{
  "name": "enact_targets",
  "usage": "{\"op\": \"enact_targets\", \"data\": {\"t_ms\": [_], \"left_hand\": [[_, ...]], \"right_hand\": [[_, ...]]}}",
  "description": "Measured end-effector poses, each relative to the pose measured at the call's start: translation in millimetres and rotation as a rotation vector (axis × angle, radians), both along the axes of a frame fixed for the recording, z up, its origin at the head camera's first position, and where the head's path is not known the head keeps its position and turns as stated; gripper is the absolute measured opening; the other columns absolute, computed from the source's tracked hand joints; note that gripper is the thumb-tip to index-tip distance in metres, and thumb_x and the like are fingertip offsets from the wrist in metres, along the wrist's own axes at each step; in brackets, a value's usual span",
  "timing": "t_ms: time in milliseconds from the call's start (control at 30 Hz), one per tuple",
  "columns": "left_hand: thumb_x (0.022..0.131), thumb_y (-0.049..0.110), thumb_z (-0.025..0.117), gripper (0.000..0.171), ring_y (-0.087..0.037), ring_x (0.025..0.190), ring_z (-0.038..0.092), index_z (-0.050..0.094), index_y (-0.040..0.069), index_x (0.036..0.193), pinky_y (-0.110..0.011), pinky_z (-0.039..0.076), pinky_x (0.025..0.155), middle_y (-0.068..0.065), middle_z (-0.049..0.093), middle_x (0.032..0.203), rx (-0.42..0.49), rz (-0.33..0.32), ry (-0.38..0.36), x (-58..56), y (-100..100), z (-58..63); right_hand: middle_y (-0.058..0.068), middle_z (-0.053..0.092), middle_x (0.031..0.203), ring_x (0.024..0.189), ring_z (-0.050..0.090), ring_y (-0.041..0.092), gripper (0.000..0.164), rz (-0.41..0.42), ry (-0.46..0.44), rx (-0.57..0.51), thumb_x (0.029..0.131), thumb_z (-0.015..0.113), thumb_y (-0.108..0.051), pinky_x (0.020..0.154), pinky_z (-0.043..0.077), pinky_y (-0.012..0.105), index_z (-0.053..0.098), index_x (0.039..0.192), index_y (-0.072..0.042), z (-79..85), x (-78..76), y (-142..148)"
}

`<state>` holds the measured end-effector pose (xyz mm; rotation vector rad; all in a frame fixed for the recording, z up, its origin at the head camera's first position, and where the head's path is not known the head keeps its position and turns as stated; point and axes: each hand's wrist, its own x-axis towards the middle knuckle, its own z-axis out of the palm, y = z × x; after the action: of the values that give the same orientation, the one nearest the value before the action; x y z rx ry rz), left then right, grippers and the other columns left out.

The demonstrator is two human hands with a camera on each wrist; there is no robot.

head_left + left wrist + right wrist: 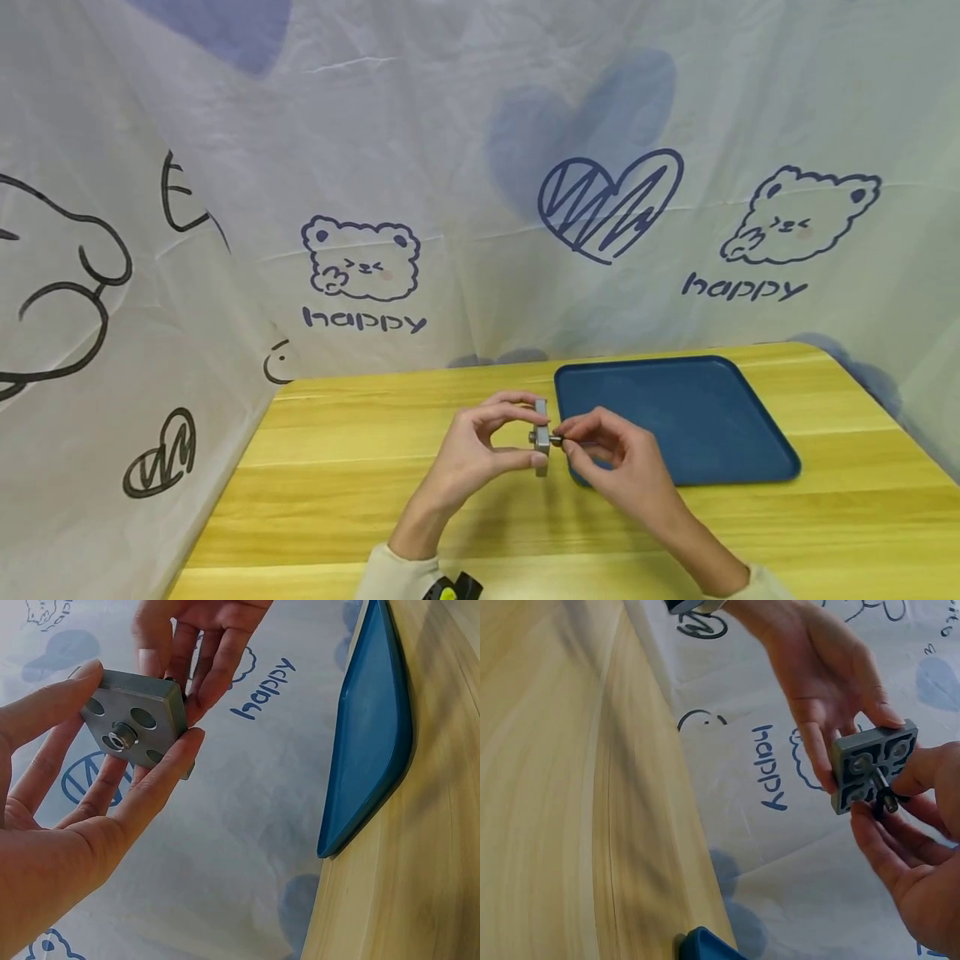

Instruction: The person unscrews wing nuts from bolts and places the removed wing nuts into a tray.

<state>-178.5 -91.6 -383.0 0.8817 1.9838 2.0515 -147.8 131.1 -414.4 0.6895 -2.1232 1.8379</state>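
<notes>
Over the table, my left hand [476, 446] grips a square grey metal plate [118, 703] by its edges, thumb on one side and fingers on the other. The plate stands upright, with round holes near its corners. A short metal post [123, 737] sticks out of the middle of one face. From the recessed face, in the right wrist view, a threaded rod [885, 792] juts out. My right hand [626, 462] pinches a small dark piece [879, 810] at this rod; the fingers partly hide it, so its exact kind is unclear.
A blue tray [675, 417] lies on the wooden table [360, 467], behind and to the right of the hands. White cloth [465, 167] with printed drawings hangs behind the table and along its left side.
</notes>
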Motion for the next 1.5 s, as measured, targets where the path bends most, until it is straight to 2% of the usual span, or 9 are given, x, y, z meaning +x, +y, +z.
{"op": "enact_targets", "data": {"t_ms": [367, 500, 567, 667, 833, 900, 1067, 1267, 1500], "left_hand": [[0.082, -0.005, 0.084, 0.035, -0.026, 0.134, 0.052, 0.075, -0.002, 0.115, -0.046, 0.036, 0.119, -0.012, 0.061, 0.136, 0.004, 0.015, 0.036, -4.1, -3.6, 0.9], [0.082, -0.004, 0.084, 0.035, -0.025, 0.134, 0.052, 0.075, -0.001, 0.116, -0.047, 0.037, 0.118, -0.011, 0.06, 0.137, -0.001, 0.019, 0.025, -3.9, -5.7, 1.6], [0.082, -0.005, 0.084, 0.035, -0.024, 0.134, 0.052, 0.075, -0.001, 0.116, -0.047, 0.038, 0.118, -0.01, 0.06, 0.137, -0.003, 0.024, 0.027, -4.1, -6.6, 1.9], [0.082, -0.004, 0.083, 0.035, -0.024, 0.134, 0.052, 0.075, -0.001, 0.116, -0.048, 0.037, 0.118, -0.011, 0.06, 0.137, -0.005, 0.03, 0.037, -4.9, -7.5, 1.3], [0.083, -0.003, 0.083, 0.034, -0.024, 0.133, 0.053, 0.075, 0.0, 0.116, -0.048, 0.036, 0.119, -0.01, 0.061, 0.136, -0.004, 0.036, 0.042, -6.1, -8.6, 0.2], [0.083, -0.004, 0.083, 0.035, -0.024, 0.133, 0.053, 0.075, 0.0, 0.116, -0.048, 0.036, 0.119, -0.01, 0.061, 0.136, -0.004, 0.039, 0.039, -6.3, -9.2, 0.4], [0.082, -0.005, 0.083, 0.035, -0.023, 0.133, 0.053, 0.075, 0.0, 0.115, -0.046, 0.036, 0.119, -0.01, 0.061, 0.136, -0.015, 0.046, 0.035, -6.2, -8.6, 1.4], [0.082, -0.004, 0.084, 0.034, -0.023, 0.131, 0.054, 0.076, 0.001, 0.114, -0.048, 0.035, 0.119, -0.009, 0.062, 0.135, -0.038, 0.053, 0.053, -5.4, -6.0, 0.3], [0.08, -0.003, 0.085, 0.034, -0.02, 0.133, 0.052, 0.077, 0.003, 0.113, -0.048, 0.033, 0.12, -0.006, 0.063, 0.134, -0.063, 0.066, 0.064, -3.7, -4.4, 1.0]], "right_hand": [[0.009, 0.074, 0.114, 0.1, 0.074, 0.021, 0.035, -0.11, 0.361, 0.19, 0.082, 0.079, 0.012, 0.079, 0.062, 0.027, 0.075, 0.1, -0.017, -2.7, -1.2, -0.3], [0.011, 0.074, 0.115, 0.099, 0.074, 0.027, 0.005, -0.147, 0.558, 0.268, 0.095, 0.075, -0.01, 0.085, 0.058, 0.018, 0.077, 0.1, -0.01, -5.8, -4.7, -1.4], [0.012, 0.073, 0.117, 0.1, 0.074, 0.028, 0.018, -0.155, 0.627, 0.297, 0.102, 0.067, -0.021, 0.088, 0.056, 0.017, 0.077, 0.1, -0.007, -6.8, -6.3, -2.5], [0.013, 0.072, 0.118, 0.1, 0.073, 0.029, 0.031, -0.161, 0.679, 0.318, 0.106, 0.058, -0.028, 0.09, 0.055, 0.017, 0.077, 0.099, -0.005, -7.5, -7.9, -4.2], [0.013, 0.073, 0.118, 0.1, 0.074, 0.029, 0.021, -0.177, 0.697, 0.291, 0.103, 0.065, -0.025, 0.09, 0.056, 0.018, 0.076, 0.1, -0.008, -7.4, -10.0, -5.2], [0.014, 0.073, 0.119, 0.102, 0.073, 0.029, 0.007, -0.177, 0.672, 0.262, 0.094, 0.077, -0.014, 0.091, 0.055, 0.018, 0.075, 0.099, -0.009, -6.9, -10.0, -5.3], [0.016, 0.071, 0.12, 0.104, 0.072, 0.028, 0.036, -0.175, 0.507, 0.171, 0.075, 0.084, 0.013, 0.09, 0.057, 0.021, 0.074, 0.103, -0.006, -5.9, -5.5, -4.4], [0.019, 0.071, 0.117, 0.103, 0.073, 0.022, 0.021, -0.103, 0.038, -0.049, 0.098, 0.068, 0.0, 0.086, 0.061, 0.038, 0.069, 0.118, 0.002, -1.5, -1.7, -0.4], [0.022, 0.072, 0.113, 0.094, 0.075, 0.027, 0.036, -0.044, -0.37, -0.145, 0.099, 0.071, -0.015, 0.085, 0.061, 0.047, 0.065, 0.126, 0.008, 6.2, -2.4, 1.4]]}}
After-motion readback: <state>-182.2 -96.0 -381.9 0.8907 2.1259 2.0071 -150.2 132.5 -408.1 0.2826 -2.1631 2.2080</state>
